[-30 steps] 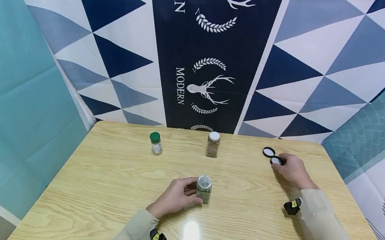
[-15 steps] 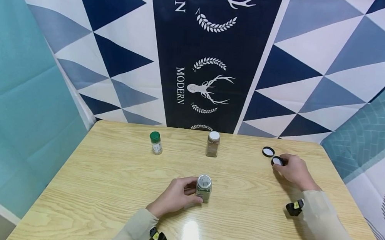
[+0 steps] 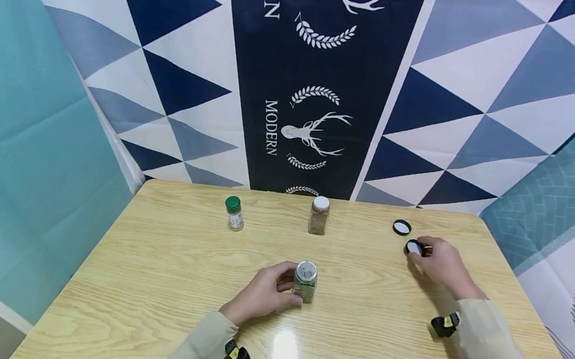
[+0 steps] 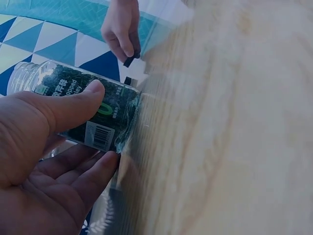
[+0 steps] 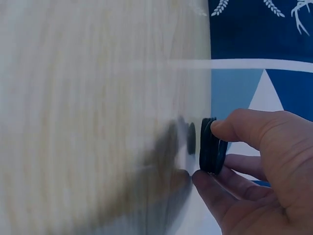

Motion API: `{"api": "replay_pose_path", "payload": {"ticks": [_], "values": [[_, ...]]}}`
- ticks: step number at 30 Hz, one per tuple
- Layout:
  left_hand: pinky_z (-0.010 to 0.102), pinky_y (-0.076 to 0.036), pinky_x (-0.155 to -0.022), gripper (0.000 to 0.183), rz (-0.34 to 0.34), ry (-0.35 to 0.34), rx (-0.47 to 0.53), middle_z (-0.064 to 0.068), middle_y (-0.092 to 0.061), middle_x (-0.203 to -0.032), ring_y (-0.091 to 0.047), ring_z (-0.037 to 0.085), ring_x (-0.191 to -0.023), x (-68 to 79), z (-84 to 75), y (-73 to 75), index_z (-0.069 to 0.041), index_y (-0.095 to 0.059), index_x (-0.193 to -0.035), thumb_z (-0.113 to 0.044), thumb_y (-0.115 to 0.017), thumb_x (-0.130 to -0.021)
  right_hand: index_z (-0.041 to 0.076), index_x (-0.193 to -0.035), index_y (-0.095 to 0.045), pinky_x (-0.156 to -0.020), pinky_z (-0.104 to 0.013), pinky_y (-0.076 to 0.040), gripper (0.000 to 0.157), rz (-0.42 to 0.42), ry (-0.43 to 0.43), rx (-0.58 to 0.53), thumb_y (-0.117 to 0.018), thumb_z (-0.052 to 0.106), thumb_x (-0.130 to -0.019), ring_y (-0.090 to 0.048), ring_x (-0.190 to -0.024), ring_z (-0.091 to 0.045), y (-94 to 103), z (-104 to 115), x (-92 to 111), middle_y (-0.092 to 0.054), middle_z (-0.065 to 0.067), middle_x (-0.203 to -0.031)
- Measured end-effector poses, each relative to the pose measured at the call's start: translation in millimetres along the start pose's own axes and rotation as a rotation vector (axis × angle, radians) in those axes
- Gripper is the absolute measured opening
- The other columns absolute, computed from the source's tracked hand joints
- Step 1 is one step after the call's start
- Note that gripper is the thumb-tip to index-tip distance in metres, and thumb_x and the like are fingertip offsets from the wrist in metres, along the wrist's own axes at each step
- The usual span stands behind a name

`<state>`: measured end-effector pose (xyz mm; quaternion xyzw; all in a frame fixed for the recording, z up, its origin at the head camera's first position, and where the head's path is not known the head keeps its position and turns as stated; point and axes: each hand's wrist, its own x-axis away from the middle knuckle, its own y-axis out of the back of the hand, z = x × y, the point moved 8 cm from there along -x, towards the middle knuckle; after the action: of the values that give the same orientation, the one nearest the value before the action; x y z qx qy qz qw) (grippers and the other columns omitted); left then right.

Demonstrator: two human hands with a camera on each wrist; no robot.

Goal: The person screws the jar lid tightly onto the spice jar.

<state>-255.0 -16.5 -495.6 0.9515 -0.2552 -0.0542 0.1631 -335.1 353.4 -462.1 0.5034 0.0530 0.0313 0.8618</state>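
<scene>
My left hand [image 3: 265, 294] grips a square glass spice jar [image 3: 305, 285] of dark green flakes, upright near the table's middle. Its sifter top shows uncapped in the head view. In the left wrist view my thumb lies across the label of the jar [image 4: 93, 105], whose visible print includes "opped". Over on the right, my right hand [image 3: 443, 264] pinches a black lid [image 3: 414, 248] with a white liner between thumb and fingers. The right wrist view has that lid [image 5: 209, 147] edge-on. A second black lid [image 3: 402, 227] lies on the table just behind it.
Towards the back of the wooden table [image 3: 153, 282] stand a small jar with a green cap [image 3: 234, 213] and a square jar of brown powder with a white top [image 3: 318, 215]. A patterned cloth [image 3: 322, 90] hangs behind the table's far edge.
My right hand has drawn the pinched lid slightly towards me, widening the gap to the other black lid. The left hand and its jar have stayed in place.
</scene>
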Motion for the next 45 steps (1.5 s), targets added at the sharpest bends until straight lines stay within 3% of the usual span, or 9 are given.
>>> {"api": "replay_pose_path", "payload": {"ticks": [11, 26, 45], "values": [[0.021, -0.053, -0.104, 0.056, -0.005, -0.037, -0.038, 0.007, -0.067, -0.131, -0.065, 0.020, -0.125, 0.3, -2.7, -0.4, -0.013, -0.058, -0.141, -0.016, -0.082, -0.090, -0.016, -0.130, -0.060, -0.087, -0.054, -0.061, 0.048, -0.053, 0.056, -0.091, -0.072, 0.011, -0.092, -0.067, -0.107, -0.050, -2.7, 35.4, 9.2, -0.061, -0.040, -0.124], [0.025, -0.054, -0.103, 0.059, -0.044, -0.033, -0.117, 0.008, -0.067, -0.136, -0.068, 0.022, -0.121, 1.1, -4.9, 3.6, -0.012, -0.061, -0.141, -0.024, -0.084, -0.088, -0.012, -0.131, -0.062, -0.087, -0.049, -0.062, 0.048, -0.049, 0.127, -0.159, -0.076, 0.009, -0.090, -0.069, -0.107, -0.048, -15.5, 77.0, 11.1, -0.060, -0.036, -0.126], [0.023, -0.056, -0.098, 0.062, -0.054, -0.053, -0.107, 0.010, -0.065, -0.139, -0.070, 0.022, -0.117, 2.2, -7.2, 2.9, -0.015, -0.060, -0.144, -0.025, -0.085, -0.088, -0.013, -0.130, -0.063, -0.092, -0.043, -0.061, 0.043, -0.048, 0.213, -0.270, -0.073, -0.001, -0.090, -0.069, -0.108, -0.042, -25.5, 116.7, 11.4, -0.063, -0.030, -0.123]]}}
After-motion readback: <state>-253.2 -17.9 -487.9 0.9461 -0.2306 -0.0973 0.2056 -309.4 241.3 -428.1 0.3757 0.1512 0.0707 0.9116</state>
